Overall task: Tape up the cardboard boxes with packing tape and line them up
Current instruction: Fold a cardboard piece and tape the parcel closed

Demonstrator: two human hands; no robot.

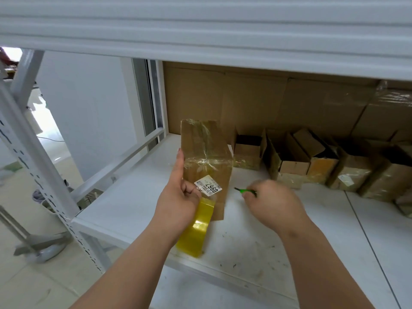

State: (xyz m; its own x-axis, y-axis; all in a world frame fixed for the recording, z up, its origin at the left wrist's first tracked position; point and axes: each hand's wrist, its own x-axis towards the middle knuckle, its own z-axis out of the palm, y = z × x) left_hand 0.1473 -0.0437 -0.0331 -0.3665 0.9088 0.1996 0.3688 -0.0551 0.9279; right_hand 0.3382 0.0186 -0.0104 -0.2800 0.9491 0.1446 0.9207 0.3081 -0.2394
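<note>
A small cardboard box (207,152) wrapped in clear tape, with a white label reading 2960, stands tilted on the white shelf (133,206). My left hand (180,197) holds its left side, thumb near the label. Below that hand sits a yellow roll of packing tape (197,230), its strip running up to the box. My right hand (269,204) is to the right of the box and grips a small green-handled tool (244,191) that points toward the box. The tool's tip is too blurred to make out.
Several open cardboard boxes (289,161) stand in a row along the back right of the shelf. Larger brown cartons (256,101) fill the rear. An upper shelf edge (200,41) hangs overhead. The grey rack upright (33,152) and floor lie to the left.
</note>
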